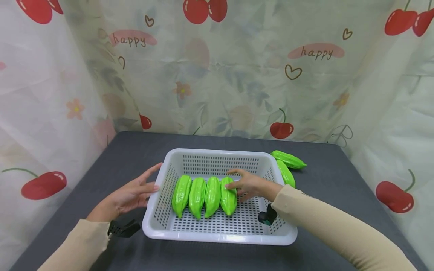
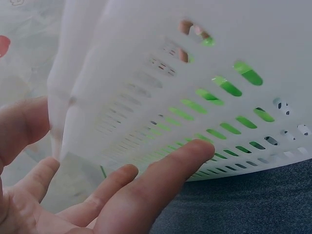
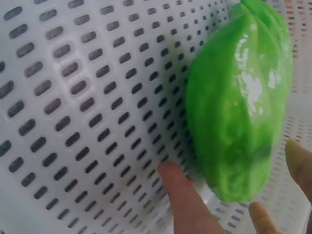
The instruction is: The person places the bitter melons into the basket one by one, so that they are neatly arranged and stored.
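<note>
Several glossy, ridged green bitter melons lie side by side in a white perforated plastic basket (image 1: 220, 238). My right hand (image 1: 251, 184) reaches over the right wall, fingers spread about the rightmost bitter melon (image 1: 228, 201). In the right wrist view, the thumb and fingers (image 3: 183, 200) stand around the near end of that bitter melon (image 3: 239, 107), not curled round it. At the basket's left wall, my left hand (image 1: 133, 192) has its fingers extended. The left wrist view shows those fingers (image 2: 161, 180) against or close to the wall's outside; contact is hard to tell.
Outside the basket's right wall, one bitter melon (image 1: 289, 159) lies on the dark table (image 1: 142, 145), with another bitter melon (image 1: 286, 174) partly hidden beside it. A cherry-patterned curtain (image 1: 217, 82) hangs behind and along both sides.
</note>
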The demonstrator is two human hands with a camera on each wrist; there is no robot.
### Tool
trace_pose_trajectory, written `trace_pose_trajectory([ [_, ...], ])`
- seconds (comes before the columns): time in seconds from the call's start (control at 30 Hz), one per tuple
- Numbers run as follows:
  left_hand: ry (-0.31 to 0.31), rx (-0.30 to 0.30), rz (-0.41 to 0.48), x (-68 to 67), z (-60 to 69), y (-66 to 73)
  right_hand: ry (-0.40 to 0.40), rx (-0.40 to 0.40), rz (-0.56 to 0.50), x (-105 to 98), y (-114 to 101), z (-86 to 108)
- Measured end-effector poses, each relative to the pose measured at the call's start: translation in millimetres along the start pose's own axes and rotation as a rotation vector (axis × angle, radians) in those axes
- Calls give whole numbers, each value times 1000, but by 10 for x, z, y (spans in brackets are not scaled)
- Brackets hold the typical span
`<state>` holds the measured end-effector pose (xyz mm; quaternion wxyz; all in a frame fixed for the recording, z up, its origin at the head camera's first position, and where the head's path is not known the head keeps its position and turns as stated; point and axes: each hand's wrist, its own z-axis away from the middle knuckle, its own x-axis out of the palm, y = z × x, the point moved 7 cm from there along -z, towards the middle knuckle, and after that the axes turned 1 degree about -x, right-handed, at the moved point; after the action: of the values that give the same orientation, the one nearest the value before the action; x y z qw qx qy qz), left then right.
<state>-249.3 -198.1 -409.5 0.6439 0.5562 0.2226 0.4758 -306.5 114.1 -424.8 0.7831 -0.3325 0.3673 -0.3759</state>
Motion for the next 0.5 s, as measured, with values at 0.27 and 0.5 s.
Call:
trace_pose_trajectory([
  [0.27,0,0,-5,4,3,0,-41,-35,-16,-112,-148,120],
  [0.5,0,2,-9,3,6,-8,-90,-97,-94,-299,-360,267],
])
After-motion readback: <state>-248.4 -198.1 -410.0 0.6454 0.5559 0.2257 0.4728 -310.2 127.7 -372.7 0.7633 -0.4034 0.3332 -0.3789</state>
